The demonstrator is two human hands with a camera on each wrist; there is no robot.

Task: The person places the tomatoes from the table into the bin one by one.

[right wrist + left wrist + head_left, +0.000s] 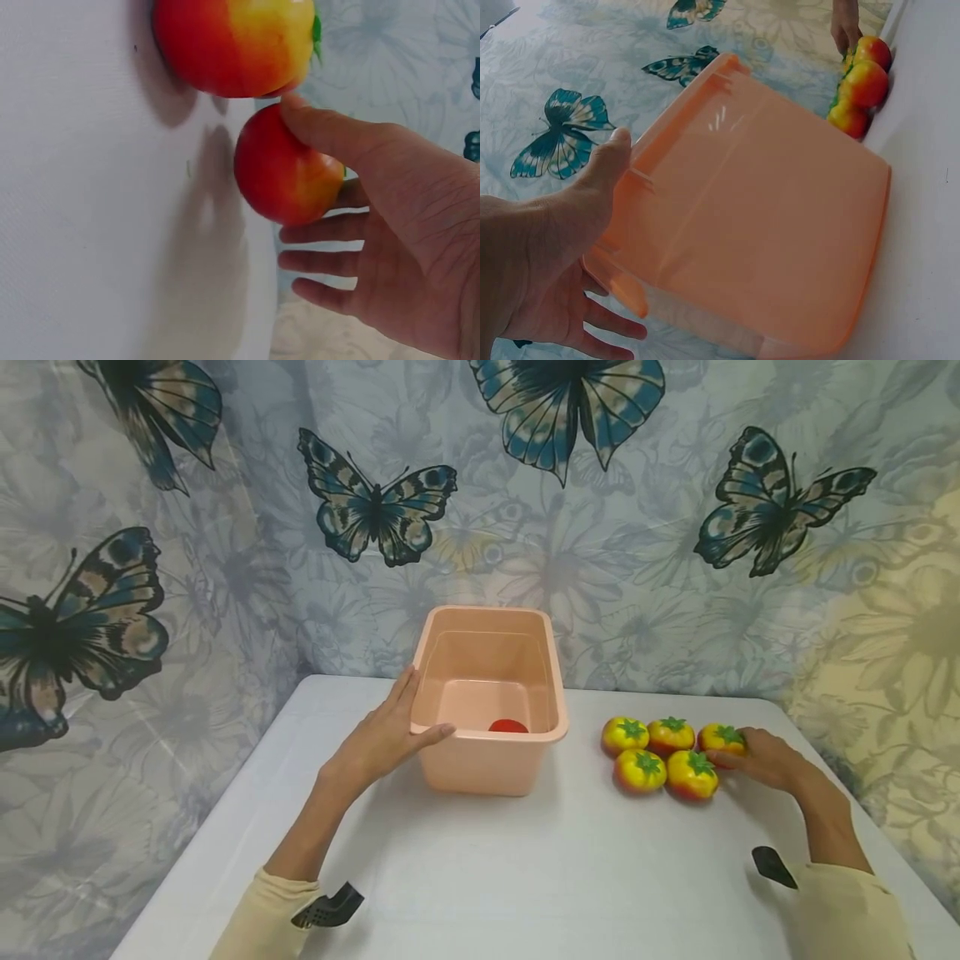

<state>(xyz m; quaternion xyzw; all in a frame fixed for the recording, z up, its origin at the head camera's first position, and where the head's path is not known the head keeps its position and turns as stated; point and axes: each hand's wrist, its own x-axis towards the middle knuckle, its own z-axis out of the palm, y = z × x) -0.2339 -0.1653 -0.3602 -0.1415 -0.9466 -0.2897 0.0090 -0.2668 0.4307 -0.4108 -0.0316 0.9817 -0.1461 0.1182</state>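
Observation:
A peach-coloured plastic tub (487,764) stands upright at the middle of the table. My left hand (382,727) holds its near left corner, thumb over the front rim and fingers along the left side. Inside the tub a red rounded thing (508,726) shows partly above the front rim. To the right, several red-and-yellow tomatoes (639,771) with green leafy tops sit close together. My right hand (772,762) holds the far right tomato (285,169) between thumb and fingers; its other fingers are spread beside it. Another tomato (232,45) is close by.
The white table (585,877) ends at a butterfly-printed cloth (615,568) behind and to the left. Each sleeve carries a dark wrist-worn device; the left device (330,907) is over the near left part of the table.

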